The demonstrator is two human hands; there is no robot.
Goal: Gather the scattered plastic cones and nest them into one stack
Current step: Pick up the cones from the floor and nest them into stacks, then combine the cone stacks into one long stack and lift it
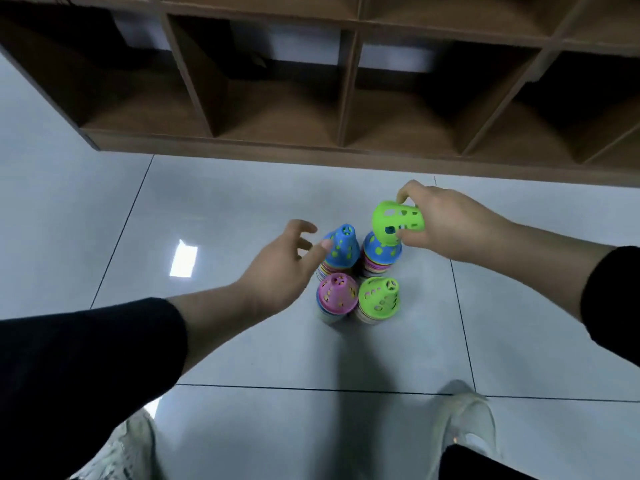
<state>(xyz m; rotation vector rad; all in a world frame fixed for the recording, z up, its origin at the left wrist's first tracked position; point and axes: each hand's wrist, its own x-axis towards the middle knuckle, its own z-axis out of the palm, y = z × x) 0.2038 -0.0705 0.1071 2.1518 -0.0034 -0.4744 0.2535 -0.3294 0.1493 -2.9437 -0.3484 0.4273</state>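
Several stacks of perforated plastic cones stand close together on the tiled floor. A blue-topped stack [341, 249] is at the back left and another blue-topped stack [381, 254] at the back right. In front stand a pink-topped stack [337, 294] and a green-topped stack [379, 299]. My right hand [446, 221] grips a loose green cone [396, 221], tilted on its side just above the back right stack. My left hand [280, 268] reaches in from the left with fingers spread, its fingertips next to the back left stack, holding nothing.
A brown wooden cubby shelf [346, 150] runs along the floor behind the stacks. My two pale shoes [464, 420] stand at the bottom of the view. Grey floor tiles [207, 209] with dark joints surround the cones.
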